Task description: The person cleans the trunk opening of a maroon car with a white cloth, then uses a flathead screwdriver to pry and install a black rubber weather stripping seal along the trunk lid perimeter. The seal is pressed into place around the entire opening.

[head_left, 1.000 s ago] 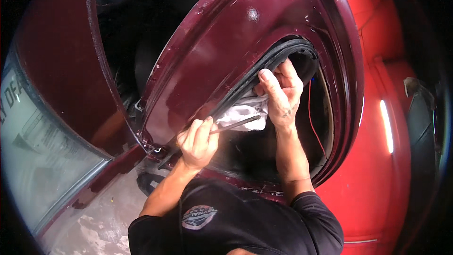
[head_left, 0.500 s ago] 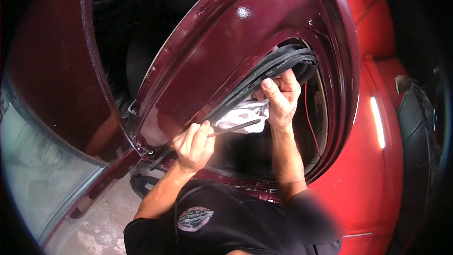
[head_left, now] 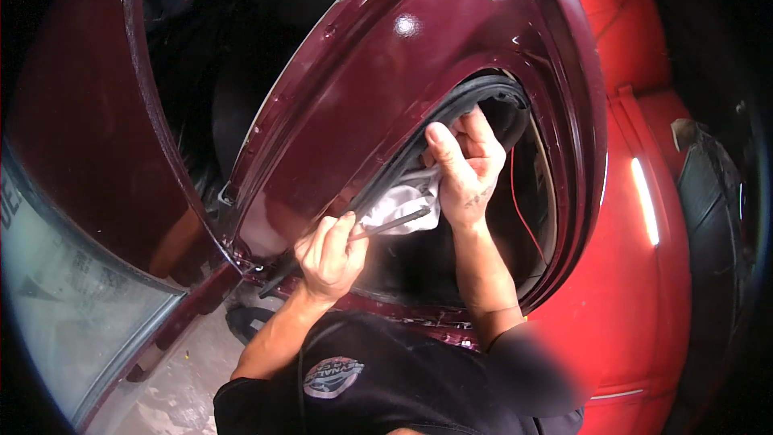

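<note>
A black rubber weatherstrip (head_left: 403,150) lies along the upper left edge of the window opening in a maroon car door (head_left: 362,105). My left hand (head_left: 332,254) is closed at its lower end, and a thin dark rod (head_left: 394,224) juts from the same fist toward the right. Farther up, my right hand (head_left: 467,165) has its fingers curled up against the strip near the opening's top corner, with the thumb raised along it. A white cloth (head_left: 407,201) is bunched between the hands, partly hidden by the right one; what grips it I cannot make out.
Red car bodywork (head_left: 644,314) runs down the right side. A thin red wire (head_left: 523,225) hangs inside the opening. At left are another maroon panel (head_left: 72,105) and a pane of glass (head_left: 80,298). Concrete floor (head_left: 173,379) shows at lower left.
My right hand has moved slightly left and up. The weatherstrip now sits closer against the opening's edge. My left hand keeps its grip, and the whole view has shifted a little.
</note>
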`<state>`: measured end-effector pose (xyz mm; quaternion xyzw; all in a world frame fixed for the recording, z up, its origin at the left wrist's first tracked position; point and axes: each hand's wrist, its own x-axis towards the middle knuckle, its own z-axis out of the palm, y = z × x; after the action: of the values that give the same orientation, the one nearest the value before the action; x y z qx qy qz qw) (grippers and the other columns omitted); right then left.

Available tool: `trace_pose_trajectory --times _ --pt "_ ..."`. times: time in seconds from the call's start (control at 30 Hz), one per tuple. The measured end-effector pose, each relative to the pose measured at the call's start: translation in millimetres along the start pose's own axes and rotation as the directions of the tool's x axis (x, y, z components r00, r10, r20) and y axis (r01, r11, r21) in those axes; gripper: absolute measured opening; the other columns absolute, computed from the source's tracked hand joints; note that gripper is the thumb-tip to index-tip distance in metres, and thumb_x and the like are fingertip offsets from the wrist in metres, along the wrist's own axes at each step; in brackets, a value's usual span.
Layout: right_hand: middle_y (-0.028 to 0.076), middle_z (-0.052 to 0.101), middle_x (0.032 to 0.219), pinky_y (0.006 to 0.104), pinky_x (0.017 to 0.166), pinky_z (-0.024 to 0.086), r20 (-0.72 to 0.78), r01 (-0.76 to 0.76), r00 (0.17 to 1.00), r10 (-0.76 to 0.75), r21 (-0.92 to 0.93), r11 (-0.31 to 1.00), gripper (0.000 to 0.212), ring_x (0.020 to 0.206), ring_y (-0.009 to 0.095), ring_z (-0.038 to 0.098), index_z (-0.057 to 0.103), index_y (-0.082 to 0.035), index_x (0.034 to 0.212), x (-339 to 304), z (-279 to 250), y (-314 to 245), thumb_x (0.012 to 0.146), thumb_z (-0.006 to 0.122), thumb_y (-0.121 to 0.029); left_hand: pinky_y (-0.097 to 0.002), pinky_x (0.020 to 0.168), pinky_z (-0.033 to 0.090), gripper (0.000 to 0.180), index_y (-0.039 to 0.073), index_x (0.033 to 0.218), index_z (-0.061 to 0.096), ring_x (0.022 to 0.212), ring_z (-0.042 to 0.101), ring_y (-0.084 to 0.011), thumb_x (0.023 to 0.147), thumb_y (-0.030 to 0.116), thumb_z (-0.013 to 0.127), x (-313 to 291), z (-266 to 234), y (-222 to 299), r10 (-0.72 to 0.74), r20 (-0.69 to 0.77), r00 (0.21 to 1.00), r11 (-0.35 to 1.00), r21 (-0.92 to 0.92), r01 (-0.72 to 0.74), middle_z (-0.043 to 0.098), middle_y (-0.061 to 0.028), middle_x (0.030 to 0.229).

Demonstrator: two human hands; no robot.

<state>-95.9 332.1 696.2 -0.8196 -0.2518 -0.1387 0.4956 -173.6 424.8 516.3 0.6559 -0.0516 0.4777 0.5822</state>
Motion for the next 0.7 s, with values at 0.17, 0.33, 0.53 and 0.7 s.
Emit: trace_pose_trajectory --times 0.17,0.33,0.53,0.7 --pt "0.001 0.066 0.098 0.0194 0.062 0.042 -0.019 0.120 0.992 -0.128 -0.242 0.963 0.026 0.071 0.004 0.052 0.062 0.002 0.123 0 10 3 0.100 0.066 -0.010 -0.0313 0.047 0.040 0.026 -0.001 0.099 0.066 0.051 0.048 -0.0158 0.075 -0.008 0.072 2 -3 7 -0.142 0.022 0.990 0.982 -0.122 0.144 0.054 -0.0041 0.068" --pt "-0.002 0.059 0.089 0.0201 0.064 0.043 0.042 0.015 0.999 -0.004 -0.255 0.967 0.028 0.071 0.004 0.051 0.062 0.000 0.123 -3 -4 13 0.105 0.061 -0.021 -0.0323 0.049 0.038 0.027 0.000 0.099 0.064 0.053 0.046 -0.0153 0.075 -0.007 0.072 5 -6 13 -0.209 0.044 0.977 0.958 -0.190 0.214 0.050 -0.0029 0.067" --pt "0.009 0.058 0.078 0.0331 0.068 0.047 -0.048 0.006 0.999 -0.013 -0.131 0.991 0.027 0.074 0.015 0.052 0.060 0.002 0.096 3 8 0 0.094 0.072 -0.022 -0.0318 0.048 0.038 0.024 -0.001 0.097 0.064 0.052 0.045 -0.0154 0.075 -0.009 0.071 2 -2 11 -0.180 0.000 0.984 0.977 -0.117 0.179 0.050 -0.0035 0.067" --pt "0.005 0.068 0.096 0.0219 0.062 0.046 -0.008 -0.091 0.996 0.091 -0.048 0.995 0.024 0.070 0.007 0.057 0.062 0.001 0.116 1 -3 11 0.095 0.069 -0.009 -0.0330 0.043 0.043 0.026 -0.004 0.097 0.066 0.048 0.055 -0.0179 0.072 -0.010 0.071 1 -4 5 -0.060 0.057 0.997 0.998 -0.020 0.061 0.057 -0.0073 0.068"
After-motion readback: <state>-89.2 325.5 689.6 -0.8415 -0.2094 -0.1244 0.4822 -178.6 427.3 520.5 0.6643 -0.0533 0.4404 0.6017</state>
